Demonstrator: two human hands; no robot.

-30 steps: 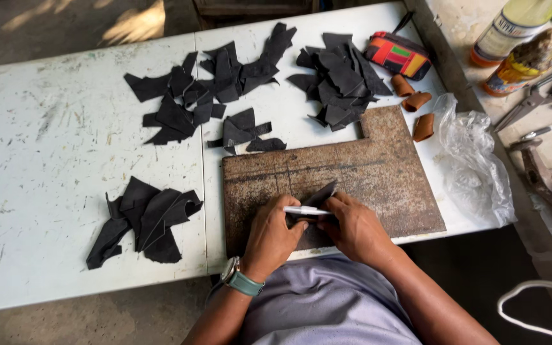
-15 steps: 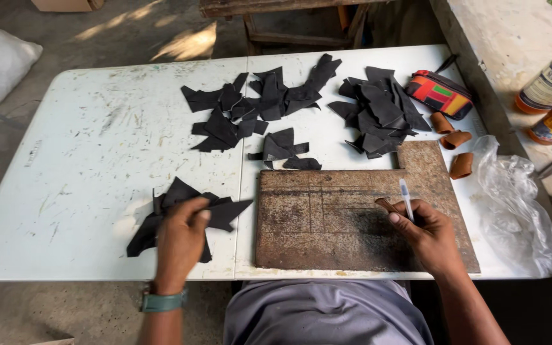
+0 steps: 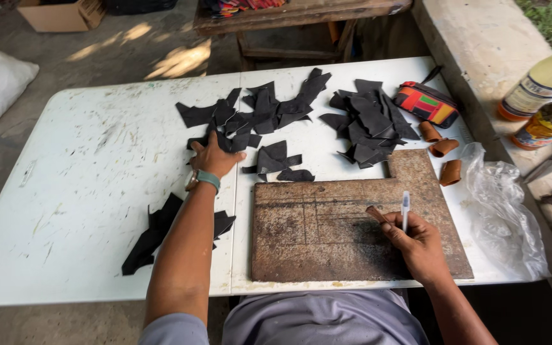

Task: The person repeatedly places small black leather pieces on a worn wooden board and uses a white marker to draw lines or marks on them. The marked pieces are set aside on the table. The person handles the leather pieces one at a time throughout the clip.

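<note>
Your left hand's fingers (image 3: 194, 142) are spreading apart and pressing down on a black scrap (image 3: 225, 142) at the near edge of the middle pile of black cut pieces (image 3: 260, 110), and whether they are pinching it I cannot tell. Your left hand (image 3: 214, 158) is lying palm down there, with a teal watch band (image 3: 206, 179) sitting on the wrist, and the forearm is stretching across the white counter (image 3: 78, 172). Under that forearm a separate heap of black scraps (image 3: 151, 233) is lying near the counter's front edge.

Your right hand's fingers (image 3: 398, 233) are closing together around a white pen (image 3: 405, 209), which is standing nearly upright, and a thin brown stick (image 3: 376, 214) is poking out beside it from the same grip. Your right hand (image 3: 420, 243) is resting on the rusty brown cutting board (image 3: 327, 236), which is lying flat at the counter's front, just right of the centre seam.

Just beyond the board's far edge a few more black pieces (image 3: 276, 160) are lying, and further right another dark pile (image 3: 370, 121) is sitting. Beside that pile a striped, many-coloured pouch (image 3: 427, 103) is resting, with three small brown leather rolls (image 3: 443, 148) near it. A crumpled clear plastic bag (image 3: 503, 211) is hanging over the counter's right end. On the ledge to the right, two bottles (image 3: 544, 83) are standing close together.
</note>
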